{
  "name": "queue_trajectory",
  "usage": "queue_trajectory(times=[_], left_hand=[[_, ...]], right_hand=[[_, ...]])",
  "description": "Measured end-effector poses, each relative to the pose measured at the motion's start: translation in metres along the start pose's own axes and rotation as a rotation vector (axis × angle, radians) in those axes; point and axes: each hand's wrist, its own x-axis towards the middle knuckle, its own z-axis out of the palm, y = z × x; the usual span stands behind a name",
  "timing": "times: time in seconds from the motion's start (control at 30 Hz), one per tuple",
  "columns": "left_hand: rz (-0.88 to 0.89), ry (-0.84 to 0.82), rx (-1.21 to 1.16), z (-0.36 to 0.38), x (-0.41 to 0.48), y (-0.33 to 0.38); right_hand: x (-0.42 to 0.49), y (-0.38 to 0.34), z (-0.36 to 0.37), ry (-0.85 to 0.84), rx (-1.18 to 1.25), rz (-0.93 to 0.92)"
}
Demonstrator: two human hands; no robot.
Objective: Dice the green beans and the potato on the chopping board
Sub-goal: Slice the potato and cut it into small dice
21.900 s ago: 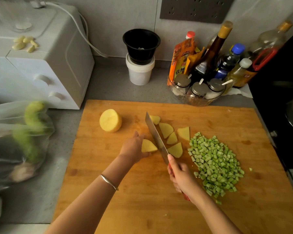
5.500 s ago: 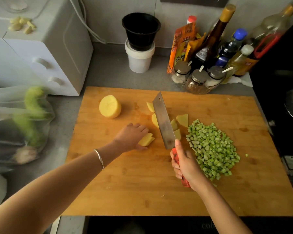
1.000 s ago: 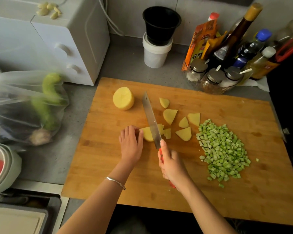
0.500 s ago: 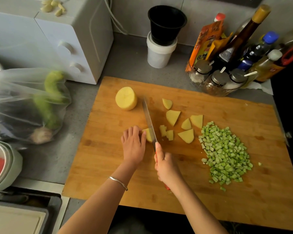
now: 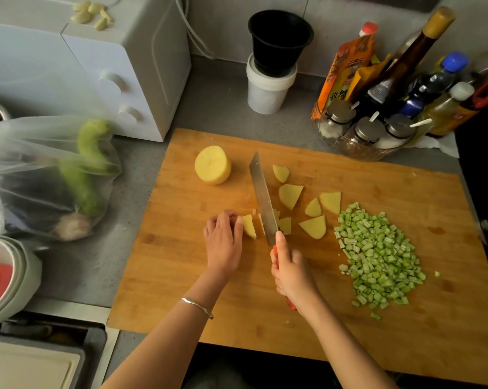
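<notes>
A wooden chopping board (image 5: 181, 290) carries a heap of diced green beans (image 5: 377, 254) on its right side. A peeled half potato (image 5: 213, 164) stands at the back left of the board. Several potato slices (image 5: 290, 195) lie between them. My left hand (image 5: 224, 242) presses on a stack of potato slices (image 5: 249, 226), fingers curled. My right hand (image 5: 292, 272) is closed on the red handle of a knife (image 5: 262, 199), whose blade stands on the board just right of that stack, with small cut potato pieces (image 5: 284, 224) on its other side.
A white oven (image 5: 102, 66) stands at the back left, with a plastic bag of vegetables (image 5: 60, 175) in front of it. A black cup stacked on a white cup (image 5: 270, 66), bottles and seasoning jars (image 5: 391, 108) line the back. White bowls (image 5: 4, 279) sit at the left edge.
Over the last second the knife has stepped leftward through the slice stack, leaving more small pieces on its right. My left hand has backed off to the left along the stack.
</notes>
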Motion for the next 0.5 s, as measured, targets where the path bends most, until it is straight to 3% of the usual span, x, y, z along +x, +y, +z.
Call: queue_trajectory(times=[0.5], left_hand=[[0.001, 0.116, -0.213, -0.009, -0.006, -0.003]], right_hand=[[-0.009, -0.011, 0.017, -0.05, -0.065, -0.015]])
